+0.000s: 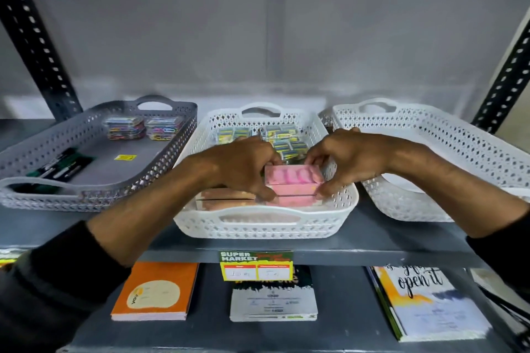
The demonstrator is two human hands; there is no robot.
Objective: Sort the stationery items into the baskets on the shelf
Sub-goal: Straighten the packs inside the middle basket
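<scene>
Both hands, the left and the right, are clamped on the ends of a pink box. It sits atop pink boxes in the middle basket on the shelf.

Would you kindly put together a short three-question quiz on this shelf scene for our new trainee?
1. True or false: both hands grip the pink boxes over the middle white basket.
2. Which basket holds the clear boxes of coloured paper clips? A) grey basket B) right white basket
3. What colour is the notebook on the lower shelf, at the left?

Key: 1 true, left hand and right hand; 2 A; 3 orange.
</scene>
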